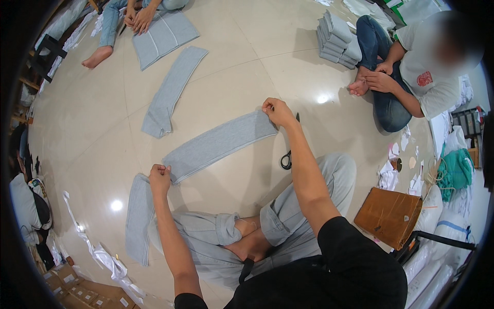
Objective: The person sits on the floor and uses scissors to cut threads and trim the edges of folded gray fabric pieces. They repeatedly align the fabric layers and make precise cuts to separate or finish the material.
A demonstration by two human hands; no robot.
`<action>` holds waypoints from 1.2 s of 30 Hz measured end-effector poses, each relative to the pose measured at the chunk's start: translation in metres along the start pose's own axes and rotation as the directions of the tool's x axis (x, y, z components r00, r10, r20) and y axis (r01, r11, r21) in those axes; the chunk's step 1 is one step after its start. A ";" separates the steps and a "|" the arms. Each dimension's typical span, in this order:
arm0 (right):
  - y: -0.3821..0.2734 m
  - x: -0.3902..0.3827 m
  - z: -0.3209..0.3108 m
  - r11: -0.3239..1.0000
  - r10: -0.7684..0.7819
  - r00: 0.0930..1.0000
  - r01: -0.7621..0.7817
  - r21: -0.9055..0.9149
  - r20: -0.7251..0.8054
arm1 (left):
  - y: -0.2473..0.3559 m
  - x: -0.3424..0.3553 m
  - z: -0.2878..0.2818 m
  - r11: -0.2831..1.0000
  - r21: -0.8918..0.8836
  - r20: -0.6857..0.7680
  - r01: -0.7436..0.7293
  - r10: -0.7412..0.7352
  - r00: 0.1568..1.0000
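**Trainee:** What do I have in hand?

**Instructor:** You hold a long grey fabric strip (218, 142), stretched flat over the tiled floor (247, 67) between your two hands. It runs from your left hand up and across to your right hand, with a paler band along its near edge.

**Trainee:** State of each hand?

**Instructor:** Your left hand (160, 176) is closed in a pinch on the lower end of the strip, fingers curled over the corner. Your right hand (278, 111) is closed in a pinch on the upper end, knuckles up, arm extended.

**Trainee:** What lies close to my hands?

**Instructor:** Just below your left hand, a second grey fabric piece (138, 219) lies on the floor beside your crossed legs. Below your right hand, next to your forearm, a pair of black scissors (287, 157) rests on the floor. Beyond the strip, above your left hand, another grey strip (172, 90) lies flat, one end folded over.

**Trainee:** And farther out?

**Instructor:** Well beyond your right hand, a stack of folded grey fabric (337, 38) stands beside a seated person. Another person's hands rest on a wider grey panel (164, 35) at the far end. A brown cardboard box (388, 216) sits to the right of your right elbow, and white paper scraps (110, 262) lie to the left of your left forearm.
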State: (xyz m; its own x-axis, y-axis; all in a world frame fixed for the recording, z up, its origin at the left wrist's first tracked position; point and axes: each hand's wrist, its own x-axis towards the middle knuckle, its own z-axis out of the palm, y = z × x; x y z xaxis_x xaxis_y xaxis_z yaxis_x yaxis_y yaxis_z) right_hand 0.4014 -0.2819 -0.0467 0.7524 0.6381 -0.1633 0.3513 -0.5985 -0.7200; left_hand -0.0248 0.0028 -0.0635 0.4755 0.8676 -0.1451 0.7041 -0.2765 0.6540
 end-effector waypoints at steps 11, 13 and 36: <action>-0.007 -0.004 0.014 0.996 0.093 0.963 -0.092 0.015 -0.252 | 0.003 0.001 -0.003 0.999 0.030 0.004 0.021 -0.021 1.000; 0.001 -0.001 0.013 0.994 0.105 0.947 -0.094 0.053 -0.303 | 0.003 0.001 -0.001 0.999 0.029 0.005 0.014 -0.014 1.000; -0.033 -0.038 0.015 0.983 0.128 0.980 -0.145 -0.110 -0.153 | 0.016 -0.005 -0.010 1.000 -0.016 0.043 0.024 -0.023 0.999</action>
State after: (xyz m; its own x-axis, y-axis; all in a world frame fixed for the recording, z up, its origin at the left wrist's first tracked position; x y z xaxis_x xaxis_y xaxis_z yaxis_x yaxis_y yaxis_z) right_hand 0.3530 -0.2785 -0.0267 0.8673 0.4750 -0.1490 0.2975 -0.7345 -0.6099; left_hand -0.0214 -0.0023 -0.0453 0.4814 0.8552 -0.1920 0.7069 -0.2493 0.6620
